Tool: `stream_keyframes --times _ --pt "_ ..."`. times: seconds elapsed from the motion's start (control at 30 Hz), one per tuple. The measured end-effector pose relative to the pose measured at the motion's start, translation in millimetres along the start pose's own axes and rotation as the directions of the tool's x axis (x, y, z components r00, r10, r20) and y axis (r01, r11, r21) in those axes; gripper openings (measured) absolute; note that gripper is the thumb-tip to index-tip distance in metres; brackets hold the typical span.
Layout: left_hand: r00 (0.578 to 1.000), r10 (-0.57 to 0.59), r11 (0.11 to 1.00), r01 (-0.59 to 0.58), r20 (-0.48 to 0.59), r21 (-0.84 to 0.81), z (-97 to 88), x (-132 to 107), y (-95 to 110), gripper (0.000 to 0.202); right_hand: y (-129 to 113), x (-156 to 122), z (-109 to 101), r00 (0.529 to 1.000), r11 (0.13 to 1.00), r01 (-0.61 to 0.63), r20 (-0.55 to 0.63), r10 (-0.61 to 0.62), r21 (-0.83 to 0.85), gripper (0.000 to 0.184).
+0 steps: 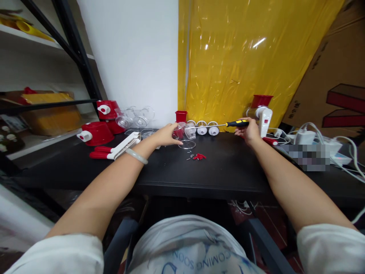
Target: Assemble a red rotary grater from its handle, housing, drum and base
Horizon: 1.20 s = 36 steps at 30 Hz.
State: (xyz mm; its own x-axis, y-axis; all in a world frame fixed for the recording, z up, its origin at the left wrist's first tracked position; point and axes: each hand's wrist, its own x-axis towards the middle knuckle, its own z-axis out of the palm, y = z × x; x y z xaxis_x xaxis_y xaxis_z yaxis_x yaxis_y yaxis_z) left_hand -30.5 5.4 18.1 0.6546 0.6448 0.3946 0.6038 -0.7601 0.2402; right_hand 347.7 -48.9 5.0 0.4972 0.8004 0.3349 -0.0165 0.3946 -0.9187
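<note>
My left hand (166, 136) is closed around a clear plastic part (189, 131) with a round rim, held over the black table. In my right hand (249, 132) is a screwdriver (237, 123) with a black and yellow handle. Its long shaft points left, and the tip reaches the clear part. Just below lie small red pieces (199, 156) and a few tiny metal screws (188, 156). Behind the clear part stands a red square cup (181, 116), with white-rimmed round parts (213, 129) beside it.
Red bases (95, 133), clear cups (141, 116) and white handles with red grips (122, 147) are at left. To the right are an upright white unit (265, 121), a power strip with cables (306, 136) and a large cardboard box (333, 68).
</note>
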Motion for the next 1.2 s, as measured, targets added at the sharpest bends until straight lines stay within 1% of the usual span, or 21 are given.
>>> stream_keyframes --times 0.07,0.17,0.23,0.33,0.4,0.43,0.5,0.57,0.7,0.8,0.93,1.0,1.13,1.2 --pt "1.000 -0.018 0.999 0.018 0.004 0.028 -0.1 0.5 1.1 0.070 -3.4 -2.5 1.1 0.999 0.998 -0.037 0.013 0.036 0.043 0.027" --pt "1.000 -0.018 0.999 0.018 0.008 0.048 -0.4 0.7 2.5 0.068 -3.4 -2.9 0.7 1.000 0.999 -0.024 0.015 0.023 0.031 0.024" --pt "1.000 -0.017 0.999 0.017 0.008 0.042 -0.8 0.3 3.7 0.069 -0.4 -1.0 -0.4 0.999 0.999 0.035 0.028 -0.035 0.003 0.028" --pt "1.000 -0.023 0.999 0.023 0.007 0.037 -1.6 -0.7 5.4 0.069 3.7 2.1 -1.7 0.989 0.990 0.140 0.058 -0.137 -0.035 0.041" --pt "1.000 -0.026 0.999 0.026 0.009 0.039 -1.8 -0.9 5.7 0.068 4.3 2.6 -1.6 0.987 0.986 0.155 0.046 -0.153 -0.055 0.046" --pt "1.000 -0.029 0.999 0.028 0.009 0.041 -1.7 -0.9 5.5 0.068 3.9 2.4 -1.3 0.990 0.989 0.138 0.035 -0.136 -0.056 0.046" --pt "0.999 -0.032 0.999 0.031 0.011 0.043 -1.4 -0.4 4.4 0.068 2.4 1.3 -0.7 0.998 0.997 0.066 0.016 -0.065 -0.034 0.045" --pt "1.000 -0.028 0.999 0.028 0.009 0.046 -0.9 0.3 3.0 0.069 0.9 0.2 -0.4 1.000 1.000 0.008 0.012 -0.008 0.002 0.041" --pt "1.000 -0.024 0.999 0.023 0.013 0.044 -0.7 1.1 2.6 0.068 0.5 0.3 -0.8 0.999 0.999 0.016 0.031 -0.017 0.029 0.028" --pt "1.000 -0.025 0.999 0.025 0.011 0.034 -1.9 0.4 5.0 0.066 0.7 1.0 -0.3 0.999 1.000 -0.009 0.038 0.008 0.021 0.024" --pt "0.999 -0.045 0.998 0.044 0.021 0.034 -3.4 -0.9 8.2 0.067 0.3 0.0 1.3 1.000 0.999 -0.026 0.006 0.026 -0.033 0.022" --pt "0.999 -0.048 0.998 0.048 0.023 0.037 -3.2 -0.9 7.8 0.068 1.1 -0.4 1.1 1.000 0.998 0.008 -0.001 -0.008 -0.060 0.024" --pt "0.999 -0.041 0.998 0.040 0.020 0.040 -1.9 -0.4 4.1 0.068 5.1 1.8 -1.5 0.991 0.989 0.127 0.040 -0.124 -0.072 0.037" --pt "0.999 -0.037 0.999 0.036 0.018 0.027 -1.4 -0.4 2.7 0.068 6.6 3.6 -2.7 0.985 0.981 0.170 0.046 -0.167 -0.091 0.039"
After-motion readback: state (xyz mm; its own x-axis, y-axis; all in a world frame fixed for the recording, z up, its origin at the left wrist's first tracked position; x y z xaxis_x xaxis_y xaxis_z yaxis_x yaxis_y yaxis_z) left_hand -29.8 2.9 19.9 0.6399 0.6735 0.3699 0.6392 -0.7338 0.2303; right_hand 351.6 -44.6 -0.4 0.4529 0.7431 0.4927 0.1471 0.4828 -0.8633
